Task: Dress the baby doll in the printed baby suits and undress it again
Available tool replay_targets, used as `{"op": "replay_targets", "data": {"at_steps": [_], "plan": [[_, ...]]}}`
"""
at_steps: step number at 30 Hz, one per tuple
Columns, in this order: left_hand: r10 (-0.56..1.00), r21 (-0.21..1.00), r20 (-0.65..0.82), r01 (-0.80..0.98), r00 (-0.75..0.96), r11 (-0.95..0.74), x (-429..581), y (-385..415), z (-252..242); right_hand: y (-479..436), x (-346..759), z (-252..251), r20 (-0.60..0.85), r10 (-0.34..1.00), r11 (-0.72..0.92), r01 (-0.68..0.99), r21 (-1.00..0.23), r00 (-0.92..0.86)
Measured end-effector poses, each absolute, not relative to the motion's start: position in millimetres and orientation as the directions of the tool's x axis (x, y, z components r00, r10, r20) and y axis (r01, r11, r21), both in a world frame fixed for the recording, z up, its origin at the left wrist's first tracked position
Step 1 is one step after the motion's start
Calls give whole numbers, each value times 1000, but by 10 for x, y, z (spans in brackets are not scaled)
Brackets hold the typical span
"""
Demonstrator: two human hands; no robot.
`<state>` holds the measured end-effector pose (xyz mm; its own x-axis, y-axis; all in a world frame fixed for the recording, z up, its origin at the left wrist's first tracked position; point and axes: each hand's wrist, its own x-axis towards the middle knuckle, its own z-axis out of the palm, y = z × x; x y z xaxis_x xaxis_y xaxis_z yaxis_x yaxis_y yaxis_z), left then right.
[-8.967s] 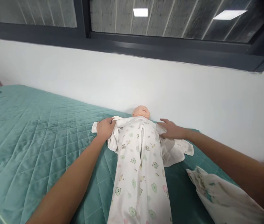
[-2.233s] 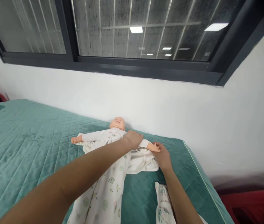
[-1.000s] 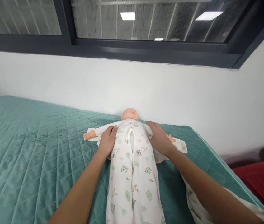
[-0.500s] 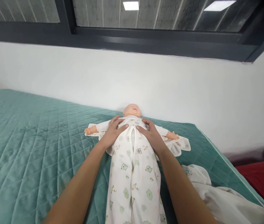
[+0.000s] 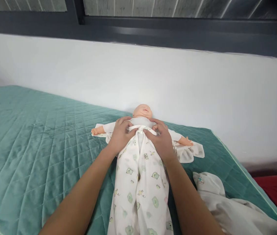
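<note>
A baby doll (image 5: 142,111) lies on its back with its arms stretched out to both sides, wearing a white long-sleeved top. Over its body and legs lies a white printed baby garment (image 5: 142,182) with green animal shapes, parted by a fold down the middle. My left hand (image 5: 122,134) pinches the garment's top edge at the doll's chest, thumb inward. On the other side, my right hand (image 5: 161,136) has its fingers curled round the same edge. The edge is bunched between my thumbs. The doll's legs are hidden under the cloth.
A green quilted cover (image 5: 42,156) spreads beneath the doll. Printed cloth (image 5: 186,153) lies under the doll's arms. White crumpled clothing (image 5: 229,202) rests at the lower right. Behind the doll's head stands a white wall (image 5: 177,85), below a dark window frame (image 5: 165,32).
My fingers have gone from lying on the garment to gripping its top edge. The edge is now gathered lower, showing more of the doll's white top. The view has tilted down slightly.
</note>
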<state>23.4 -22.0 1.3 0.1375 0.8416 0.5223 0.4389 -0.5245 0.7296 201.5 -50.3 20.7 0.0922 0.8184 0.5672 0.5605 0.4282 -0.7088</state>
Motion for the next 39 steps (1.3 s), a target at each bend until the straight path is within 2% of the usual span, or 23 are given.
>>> {"op": "replay_targets", "data": {"at_steps": [3,6,11,19,25,32,39], "plan": [[724,532,674,585,145,-612,280,-278,5,-535,1981,196,663,744,494,598,-631,86],[652,440,735,602,185,-666,280,-296,-11,-564,1973,185,713,698,533,621,-574,61],[579,390,789,558,208,-733,255,-289,-43,-601,1959,181,728,683,508,682,-527,54],[567,316,813,717,133,-621,282,-320,-94,-659,1927,172,669,725,375,722,-582,162],[634,341,770,796,68,-500,212,-391,-117,-665,1951,136,619,758,306,727,-615,205],[790,431,613,849,-27,-305,17,-804,-214,-662,1984,84,610,741,228,749,-622,281],[860,601,510,710,11,-366,-60,-1203,-334,-663,2011,15,673,660,272,728,-629,334]]}}
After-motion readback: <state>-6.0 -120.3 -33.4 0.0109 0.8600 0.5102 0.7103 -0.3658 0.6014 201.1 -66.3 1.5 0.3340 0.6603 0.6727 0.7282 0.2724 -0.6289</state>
